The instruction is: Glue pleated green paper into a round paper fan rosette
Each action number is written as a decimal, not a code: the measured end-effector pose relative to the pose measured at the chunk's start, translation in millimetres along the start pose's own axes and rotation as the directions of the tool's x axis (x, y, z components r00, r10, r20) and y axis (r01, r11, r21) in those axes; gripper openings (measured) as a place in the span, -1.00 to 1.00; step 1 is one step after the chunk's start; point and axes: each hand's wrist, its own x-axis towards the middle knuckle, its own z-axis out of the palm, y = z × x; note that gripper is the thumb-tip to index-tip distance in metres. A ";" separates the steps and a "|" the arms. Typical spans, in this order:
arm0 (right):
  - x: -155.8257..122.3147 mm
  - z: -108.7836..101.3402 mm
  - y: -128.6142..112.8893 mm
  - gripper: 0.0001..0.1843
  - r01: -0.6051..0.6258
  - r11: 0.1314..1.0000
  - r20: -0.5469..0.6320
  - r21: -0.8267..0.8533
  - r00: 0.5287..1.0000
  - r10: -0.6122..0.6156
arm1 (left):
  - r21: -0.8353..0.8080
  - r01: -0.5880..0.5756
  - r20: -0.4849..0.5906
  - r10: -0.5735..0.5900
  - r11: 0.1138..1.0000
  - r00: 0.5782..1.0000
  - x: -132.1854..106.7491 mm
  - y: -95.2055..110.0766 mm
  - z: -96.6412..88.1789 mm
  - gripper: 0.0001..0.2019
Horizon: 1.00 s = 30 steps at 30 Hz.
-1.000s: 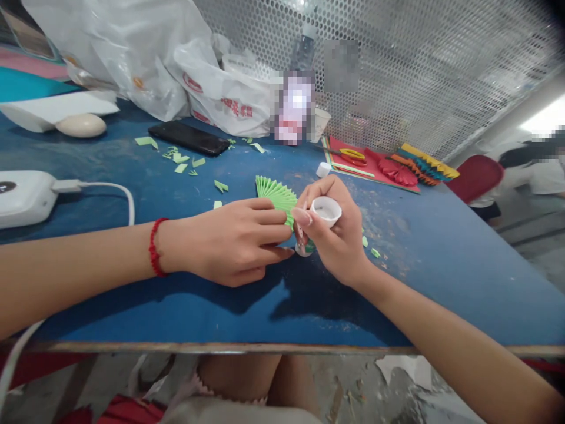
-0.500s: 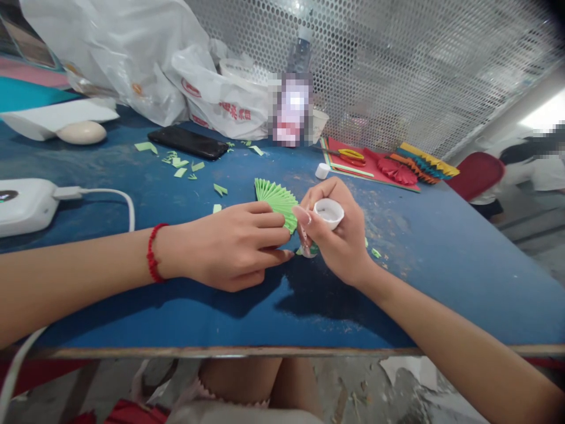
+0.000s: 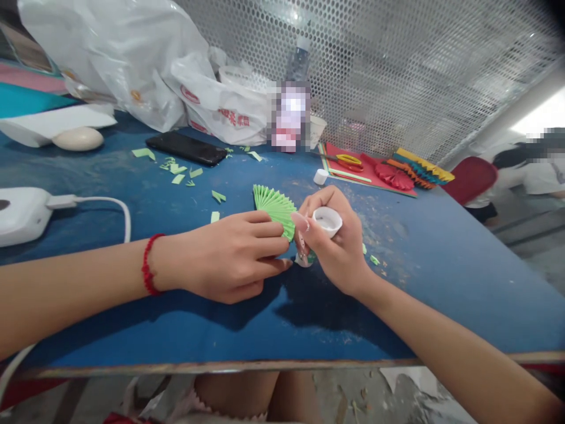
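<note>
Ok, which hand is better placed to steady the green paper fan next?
Probably the left: the left hand already has its fingertips against the pleated green paper fan, while the right hand is occupied holding the white cap.

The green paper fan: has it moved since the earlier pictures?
No, not noticeably: the fan keeps about the same place against the phone, though the whole view shifted.

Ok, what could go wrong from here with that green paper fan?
The green pleated paper fan is pinched only along one side by the left hand, so its pleats might spring apart or slip. The upturned white cap is held at the fingertips of the right hand, so it could tip or drop. If the fan fell, the speckled blue tabletop might soil it.
</note>
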 end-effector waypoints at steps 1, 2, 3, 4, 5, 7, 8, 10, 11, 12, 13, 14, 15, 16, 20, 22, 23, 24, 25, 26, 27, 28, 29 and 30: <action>0.1 -0.9 0.2 -0.77 -0.001 1.000 0.004 0.002 1.000 0.001 | -0.003 0.003 -0.005 -0.003 1.000 1.000 -0.1 0.1 0.4 -0.80; 0.0 -2.0 0.2 -0.76 -0.003 1.000 0.007 -0.002 1.000 0.004 | -0.005 0.007 -0.010 -0.008 1.000 1.000 -0.1 0.3 0.8 -0.81; -0.2 -3.4 -0.2 -0.75 -0.007 1.000 0.012 -0.010 1.000 0.007 | -0.007 0.013 -0.016 -0.013 1.000 1.000 -0.1 0.5 1.2 -0.81; -0.3 -4.9 -1.1 -0.74 -0.010 1.000 0.015 -0.017 1.000 0.010 | -0.008 0.020 -0.022 -0.021 1.000 1.000 0.0 0.8 1.6 -0.81; -0.4 -6.4 -2.6 -0.74 -0.011 1.000 0.014 -0.020 1.000 0.012 | -0.010 0.028 -0.029 -0.028 1.000 0.999 0.3 1.2 1.9 -0.82; 0.1 -9.2 -7.7 -0.75 0.004 1.000 -0.009 0.000 1.000 -0.004 | -0.015 0.047 -0.041 -0.048 0.999 0.998 1.3 2.3 1.9 -0.85; 0.7 -10.3 -11.1 -0.77 0.023 0.999 -0.033 0.024 0.999 -0.022 | -0.012 0.057 -0.051 -0.058 0.998 0.997 2.0 2.9 1.7 -0.85; 2.4 -11.6 -18.4 -0.79 0.074 0.994 -0.097 0.084 0.993 -0.066 | 0.005 0.081 -0.084 -0.080 0.997 0.993 3.7 4.2 0.8 -0.84; 3.3 -11.8 -21.8 -0.79 0.094 0.989 -0.127 0.113 0.989 -0.079 | 0.016 0.100 -0.111 -0.097 0.995 0.989 4.6 4.9 0.2 -0.85; 3.9 -11.6 -24.7 -0.78 0.103 0.985 -0.152 0.140 0.985 -0.081 | 0.025 0.125 -0.142 -0.120 0.992 0.983 5.5 5.7 -0.5 -0.88; 4.3 -11.0 -26.9 -0.76 0.098 0.981 -0.166 0.166 0.984 -0.071 | 0.023 0.157 -0.177 -0.151 0.987 0.973 6.3 6.5 -1.1 -0.91; 4.4 -9.9 -28.3 -0.75 0.081 0.979 -0.170 0.189 0.984 -0.048 | 0.002 0.195 -0.212 -0.190 0.981 0.959 7.0 7.4 -1.7 -0.92; 4.4 -8.6 -28.8 -0.74 0.053 0.976 -0.166 0.211 0.986 -0.017 | -0.039 0.232 -0.242 -0.234 0.972 0.942 7.6 8.2 -2.1 -0.93; 4.3 -7.0 -28.6 -0.73 0.020 0.972 -0.159 0.232 0.987 0.017 | -0.093 0.256 -0.260 -0.271 0.962 0.927 8.1 8.9 -2.4 -0.91; 5.7 -1.1 -22.8 -0.64 -0.100 0.939 -0.153 0.328 0.976 0.157 | -0.228 0.232 -0.235 -0.285 0.946 0.929 8.1 10.3 -2.1 -0.84; 7.8 -0.2 -19.2 -0.58 -0.144 0.919 -0.165 0.368 0.962 0.216 | -0.212 0.226 -0.241 -0.275 0.951 0.931 7.4 10.2 -1.8 -0.84; 8.9 -0.3 -17.7 -0.55 -0.163 0.910 -0.172 0.380 0.955 0.243 | -0.200 0.232 -0.253 -0.279 0.952 0.926 7.1 9.9 -1.7 -0.85; 9.9 -0.7 -16.4 -0.53 -0.181 0.904 -0.178 0.388 0.947 0.266 | -0.192 0.236 -0.265 -0.282 0.953 0.922 6.8 9.6 -1.5 -0.85; 10.8 -1.2 -15.4 -0.51 -0.197 0.897 -0.181 0.395 0.941 0.287 | -0.189 0.235 -0.273 -0.280 0.954 0.920 6.6 9.2 -1.3 -0.85; 11.5 -1.8 -14.8 -0.51 -0.211 0.892 -0.186 0.400 0.934 0.304 | -0.192 0.230 -0.271 -0.277 0.954 0.922 6.5 8.7 -0.9 -0.86; 12.0 -2.3 -14.3 -0.52 -0.219 0.887 -0.191 0.407 0.929 0.317 | -0.198 0.226 -0.262 -0.274 0.954 0.925 6.4 8.3 -0.5 -0.87; 12.4 -2.7 -14.1 -0.53 -0.222 0.883 -0.195 0.415 0.926 0.324 | -0.207 0.223 -0.251 -0.272 0.953 0.929 6.2 7.7 0.0 -0.87; 12.5 -2.9 -14.0 -0.55 -0.224 0.876 -0.197 0.426 0.923 0.332 | -0.213 0.222 -0.241 -0.271 0.952 0.932 6.0 7.2 0.6 -0.88; 12.5 -2.9 -14.0 -0.56 -0.226 0.869 -0.196 0.441 0.920 0.339 | -0.215 0.223 -0.233 -0.272 0.951 0.934 5.6 6.7 1.2 -0.89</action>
